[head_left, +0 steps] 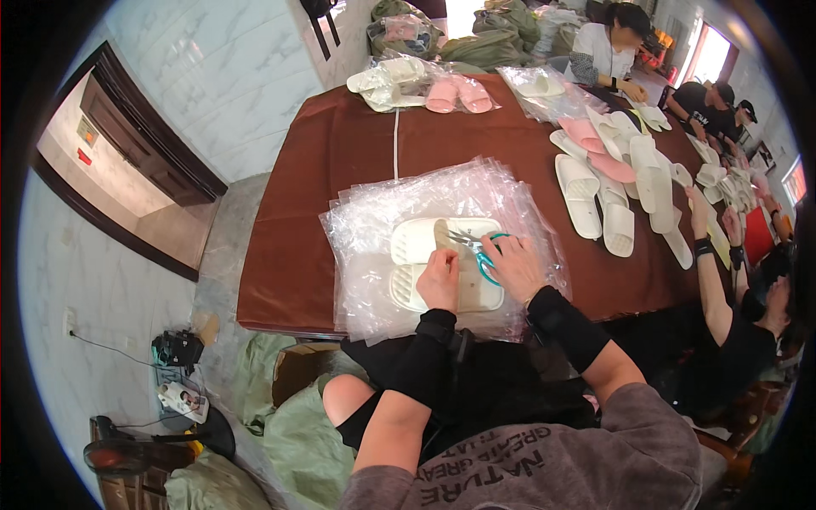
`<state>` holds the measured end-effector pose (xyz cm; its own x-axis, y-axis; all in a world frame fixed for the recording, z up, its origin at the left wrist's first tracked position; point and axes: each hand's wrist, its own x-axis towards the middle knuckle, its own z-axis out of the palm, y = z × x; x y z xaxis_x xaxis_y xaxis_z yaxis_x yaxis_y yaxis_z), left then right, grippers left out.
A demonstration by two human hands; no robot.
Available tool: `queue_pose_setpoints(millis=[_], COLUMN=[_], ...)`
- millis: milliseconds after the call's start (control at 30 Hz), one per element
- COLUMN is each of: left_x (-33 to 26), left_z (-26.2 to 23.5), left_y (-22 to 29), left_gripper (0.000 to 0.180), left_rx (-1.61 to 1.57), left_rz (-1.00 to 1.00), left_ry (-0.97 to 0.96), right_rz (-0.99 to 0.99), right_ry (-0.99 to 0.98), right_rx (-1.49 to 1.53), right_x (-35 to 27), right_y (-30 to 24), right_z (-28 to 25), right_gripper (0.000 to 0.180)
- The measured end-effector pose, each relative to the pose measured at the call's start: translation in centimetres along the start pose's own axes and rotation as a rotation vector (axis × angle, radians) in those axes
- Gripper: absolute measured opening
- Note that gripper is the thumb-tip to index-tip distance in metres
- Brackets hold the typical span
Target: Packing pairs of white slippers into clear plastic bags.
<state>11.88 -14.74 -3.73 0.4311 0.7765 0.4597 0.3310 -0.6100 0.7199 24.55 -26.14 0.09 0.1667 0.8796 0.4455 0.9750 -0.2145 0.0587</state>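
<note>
Ran the head view from my remote station. I had the left of two head-worn fisheyes, upright, above the near edge of the brown table (293, 229), pitched down and facing across its top. The wearer's left hand (439, 282) and right hand (517, 268) sat close over the table; green sacks (478, 51) past its far edge, much farther off. Coverage ran from the dark door (132, 119) left of the table to a white-shirted co-worker (599, 53) at its far right corner. Straight lines bowed toward the rim.
</note>
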Motion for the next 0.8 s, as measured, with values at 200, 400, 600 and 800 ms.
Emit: queue_pose_setpoints(millis=[200,400,600,800], left_x=[0.2,1.1,2.5,3.3], left_z=[-0.6,-3.9,-10.1,-21.6], left_y=[-0.2,1.8,5.9,5.9], left_gripper=[0.005,0.003,0.004,0.007], left_rx=[-0.014,-0.565,-1.025,-0.859], left_rz=[-0.060,-0.197,-0.233,-0.017], left_ry=[-0.025,-0.211,-0.003,0.430], right_rz=[0.099,0.408,0.459,0.472], right_ry=[-0.039,-0.084,-0.087,-0.078], right_rx=[0.044,0.087,0.103,0.036], right_x=[-0.7,-4.8,-7.3,-5.2], right_y=[0.8,5.0,7.0,5.8], right_z=[-0.2,0.1,3.2,0.1], right_gripper=[0.046,0.047,0.047,0.031])
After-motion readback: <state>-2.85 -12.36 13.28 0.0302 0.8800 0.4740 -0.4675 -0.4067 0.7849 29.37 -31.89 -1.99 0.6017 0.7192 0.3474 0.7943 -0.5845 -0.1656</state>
